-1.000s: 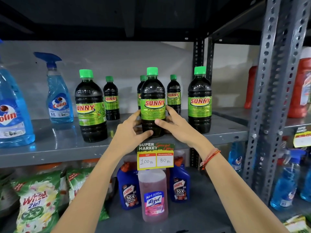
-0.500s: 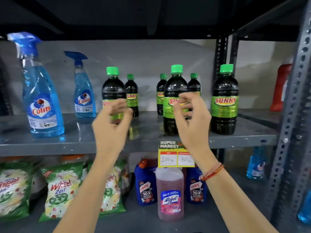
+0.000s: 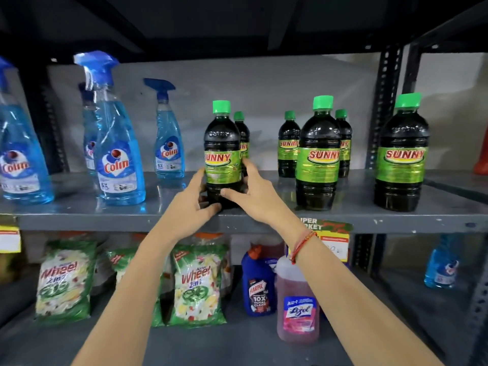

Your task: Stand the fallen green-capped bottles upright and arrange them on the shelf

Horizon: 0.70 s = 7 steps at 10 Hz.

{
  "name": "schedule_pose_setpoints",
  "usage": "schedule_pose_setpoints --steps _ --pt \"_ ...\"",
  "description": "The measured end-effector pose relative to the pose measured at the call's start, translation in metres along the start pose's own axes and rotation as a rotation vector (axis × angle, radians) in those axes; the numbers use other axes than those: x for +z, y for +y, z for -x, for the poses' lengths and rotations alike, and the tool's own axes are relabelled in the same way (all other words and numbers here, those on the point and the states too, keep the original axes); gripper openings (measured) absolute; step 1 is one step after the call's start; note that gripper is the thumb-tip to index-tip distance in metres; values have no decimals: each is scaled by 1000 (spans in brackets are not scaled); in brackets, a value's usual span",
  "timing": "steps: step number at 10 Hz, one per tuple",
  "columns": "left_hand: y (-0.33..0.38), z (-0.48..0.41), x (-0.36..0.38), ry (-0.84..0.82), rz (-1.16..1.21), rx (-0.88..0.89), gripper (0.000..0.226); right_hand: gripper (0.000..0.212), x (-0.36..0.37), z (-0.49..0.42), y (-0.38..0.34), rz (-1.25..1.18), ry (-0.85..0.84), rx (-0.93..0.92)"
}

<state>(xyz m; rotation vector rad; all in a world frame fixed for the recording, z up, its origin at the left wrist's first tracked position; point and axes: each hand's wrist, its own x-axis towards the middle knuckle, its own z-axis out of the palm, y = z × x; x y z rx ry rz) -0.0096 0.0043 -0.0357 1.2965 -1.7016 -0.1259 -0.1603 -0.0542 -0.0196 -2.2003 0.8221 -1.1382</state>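
Several dark green-capped Sunny bottles stand upright on the grey shelf [image 3: 79, 215]. My left hand [image 3: 188, 204] and my right hand [image 3: 250, 192] both clasp the lower part of the leftmost front bottle [image 3: 223, 154], one on each side. Two more front bottles stand to the right, the middle one [image 3: 318, 154] and the right one [image 3: 401, 154]. Three smaller-looking ones stand at the back: one [image 3: 241, 136] behind the held bottle, two [image 3: 288, 146] [image 3: 343, 143] behind the middle bottle. No bottle lies on its side.
Blue Colin spray bottles [image 3: 118, 143] stand at the shelf's left. A price tag [image 3: 332, 233] hangs on the shelf edge. Below are Wheel detergent bags [image 3: 196, 281], Harpic bottles [image 3: 257, 283] and a pink Lizol bottle [image 3: 297, 305]. A perforated steel upright [image 3: 385, 101] stands right.
Both hands left the middle front bottle, lifted, then moved left and closed around the leftmost front bottle. The view shifted left too.
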Motion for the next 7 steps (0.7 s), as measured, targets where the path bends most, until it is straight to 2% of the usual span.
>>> schedule_pose_setpoints --steps 6,7 --pt "-4 1 -3 -13 -58 53 78 75 -4 7 7 47 96 15" --pt "1 4 1 139 -58 74 77 64 -2 16 2 19 267 -53"
